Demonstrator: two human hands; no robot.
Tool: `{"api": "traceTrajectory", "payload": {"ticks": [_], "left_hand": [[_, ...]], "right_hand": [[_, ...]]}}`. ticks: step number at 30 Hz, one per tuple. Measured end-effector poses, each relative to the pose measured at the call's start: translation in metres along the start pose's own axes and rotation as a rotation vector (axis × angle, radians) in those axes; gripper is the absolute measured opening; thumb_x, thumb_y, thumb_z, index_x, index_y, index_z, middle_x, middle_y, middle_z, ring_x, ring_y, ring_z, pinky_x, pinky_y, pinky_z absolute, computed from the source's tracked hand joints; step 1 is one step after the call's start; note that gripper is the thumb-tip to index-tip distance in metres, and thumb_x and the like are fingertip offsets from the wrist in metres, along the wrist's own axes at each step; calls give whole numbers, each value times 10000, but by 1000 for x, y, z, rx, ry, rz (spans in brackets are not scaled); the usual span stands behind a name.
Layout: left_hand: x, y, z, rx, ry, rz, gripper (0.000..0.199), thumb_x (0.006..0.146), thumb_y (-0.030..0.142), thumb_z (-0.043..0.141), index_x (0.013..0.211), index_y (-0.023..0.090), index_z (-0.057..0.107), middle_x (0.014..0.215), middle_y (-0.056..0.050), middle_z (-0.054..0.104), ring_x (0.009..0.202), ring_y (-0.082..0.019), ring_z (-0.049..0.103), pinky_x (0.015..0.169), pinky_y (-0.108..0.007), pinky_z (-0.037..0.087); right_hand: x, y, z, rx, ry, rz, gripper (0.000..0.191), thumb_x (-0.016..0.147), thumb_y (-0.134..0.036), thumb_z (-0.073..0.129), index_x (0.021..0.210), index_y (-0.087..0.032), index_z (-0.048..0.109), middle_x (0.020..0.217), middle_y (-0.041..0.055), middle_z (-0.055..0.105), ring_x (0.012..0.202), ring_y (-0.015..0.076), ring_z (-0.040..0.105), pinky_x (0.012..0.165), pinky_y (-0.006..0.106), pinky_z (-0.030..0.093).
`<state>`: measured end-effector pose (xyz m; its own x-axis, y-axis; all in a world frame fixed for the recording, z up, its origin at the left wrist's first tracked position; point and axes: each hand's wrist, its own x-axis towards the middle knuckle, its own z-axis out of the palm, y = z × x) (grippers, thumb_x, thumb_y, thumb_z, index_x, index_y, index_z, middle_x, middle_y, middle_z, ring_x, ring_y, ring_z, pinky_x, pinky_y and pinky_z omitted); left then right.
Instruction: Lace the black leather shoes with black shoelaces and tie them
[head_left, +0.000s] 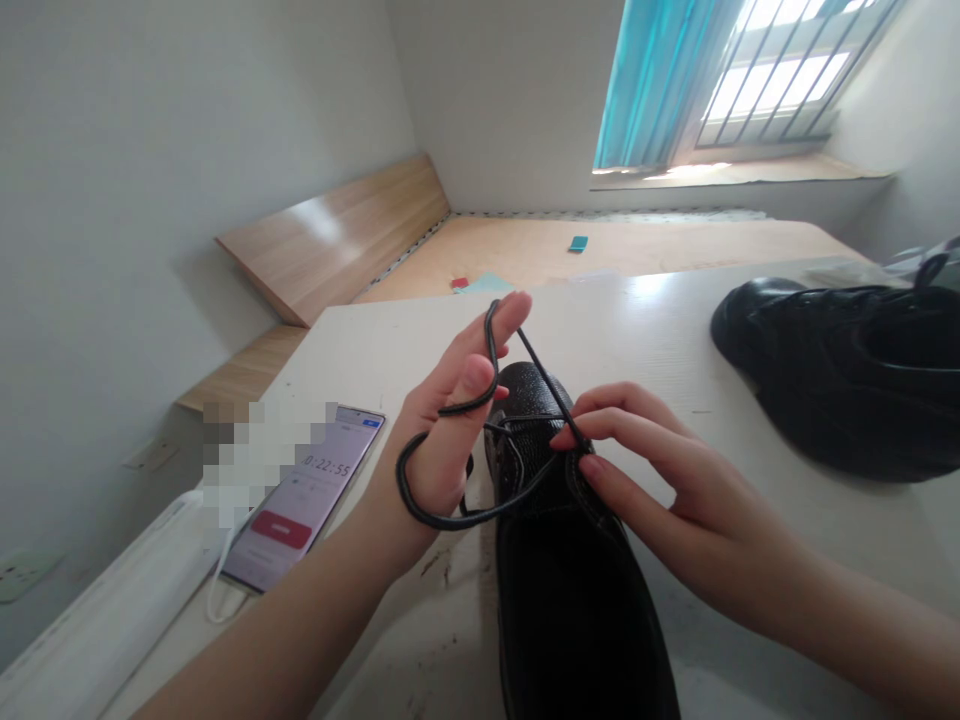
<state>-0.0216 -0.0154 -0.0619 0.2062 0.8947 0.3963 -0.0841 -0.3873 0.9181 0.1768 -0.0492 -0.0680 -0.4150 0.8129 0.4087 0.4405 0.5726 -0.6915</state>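
Note:
A black leather shoe (585,610) rests on the white table with its opening toward me and its toe pointing away. My left hand (442,440) is beside the shoe's tongue, fingers stretched out and thumb raised. A black shoelace (538,362) winds around its thumb and over its fingers, then runs taut to the right. My right hand (667,470) is closed at the eyelet flap, pinching the lace between thumb and fingertips. Another strand sags from my left thumb base back to the shoe. My left fingers partly hide the lace's path.
Another black shoe (847,370) stands to the right on the white table (645,330). At left lie a phone (307,500) showing a timer and a white cable (214,590). Beyond the table is a wooden surface (675,243) with a small teal item (577,244).

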Motion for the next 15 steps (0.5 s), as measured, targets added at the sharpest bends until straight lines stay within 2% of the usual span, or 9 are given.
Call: {"api": "traceTrajectory", "payload": {"ticks": [3, 5, 9, 12, 15], "left_hand": [[-1, 2, 0, -17, -7, 50, 351, 957, 584, 508, 1256, 481, 660, 1490, 142, 528, 1385, -225, 422, 1103, -357, 385], [-2, 6, 1, -17, -17, 48, 314, 956, 535, 548, 1226, 459, 689, 1489, 113, 537, 1384, -223, 428, 1122, -354, 367], [-4, 17, -1, -43, -56, -55, 253, 935, 479, 615, 1135, 404, 751, 1437, 67, 591, 1319, -202, 495, 1016, -283, 438], [-4, 21, 0, -109, -34, -146, 208, 928, 460, 632, 1024, 359, 787, 1226, 40, 712, 1144, -160, 603, 888, -231, 482], [-4, 23, 2, -178, -17, -208, 229, 944, 444, 606, 982, 313, 790, 997, 19, 751, 926, -131, 655, 796, -222, 503]], "right_hand": [[1, 0, 0, 6, 17, -2, 126, 992, -173, 504, 1034, -239, 603, 1089, 7, 562, 1028, 96, 552, 926, 190, 425], [1, 0, 0, 41, 38, 0, 120, 992, -183, 518, 997, -239, 624, 1056, 3, 574, 994, 95, 566, 899, 185, 442], [3, -1, -1, 150, 75, 16, 127, 985, -203, 561, 921, -241, 663, 997, -1, 605, 941, 102, 599, 852, 190, 481], [2, -2, -2, 151, 96, 5, 140, 970, -176, 582, 899, -245, 681, 987, 0, 640, 932, 113, 623, 833, 203, 500], [1, -4, -3, 131, 119, -2, 147, 956, -155, 596, 891, -250, 687, 968, 2, 670, 922, 130, 645, 825, 224, 515]]}}
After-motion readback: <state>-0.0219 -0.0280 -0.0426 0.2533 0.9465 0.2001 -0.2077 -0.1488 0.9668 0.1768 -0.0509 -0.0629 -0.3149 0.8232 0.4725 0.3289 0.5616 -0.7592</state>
